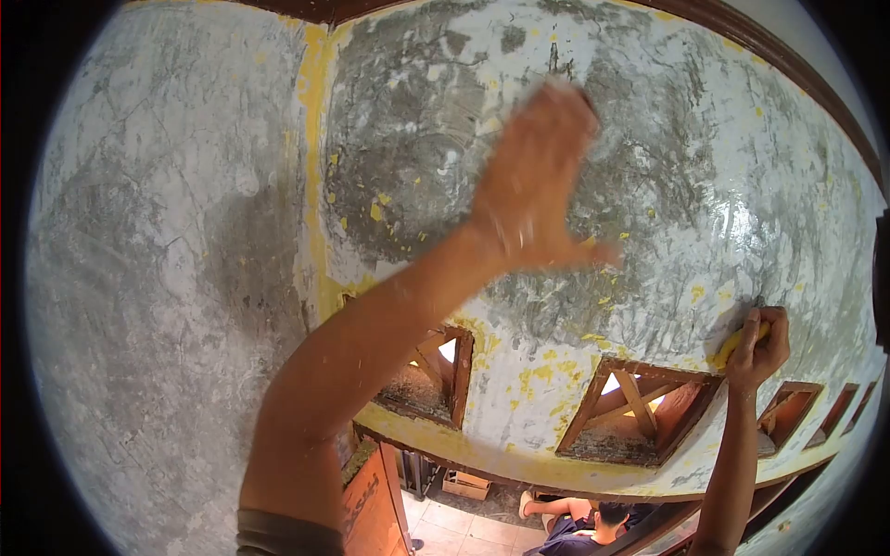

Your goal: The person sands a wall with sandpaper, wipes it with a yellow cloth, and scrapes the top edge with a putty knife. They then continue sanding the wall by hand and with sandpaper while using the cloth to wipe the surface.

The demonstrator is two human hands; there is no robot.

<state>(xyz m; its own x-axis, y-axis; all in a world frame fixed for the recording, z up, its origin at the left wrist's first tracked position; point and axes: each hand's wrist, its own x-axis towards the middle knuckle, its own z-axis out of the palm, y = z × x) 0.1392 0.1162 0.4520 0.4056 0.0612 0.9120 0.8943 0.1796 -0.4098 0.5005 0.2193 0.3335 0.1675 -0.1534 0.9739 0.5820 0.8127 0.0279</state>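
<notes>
Closest in is the left hand (pixel 538 176): arm stretched way up, fingers spread open, palm flat on the wall (pixel 185 278), holding nothing, and a bit blurry. Further right, the right hand (pixel 762 341) is closed around a yellow pad (pixel 732 345), pressing it to the wall just above a wooden vent opening (pixel 640 408). The pad looks small, light and squishy imo, so I'd grip it across the back with the flat face on the wall. Way down below, a person (pixel 584 524) sits on the tiled floor (pixel 454 528).
</notes>
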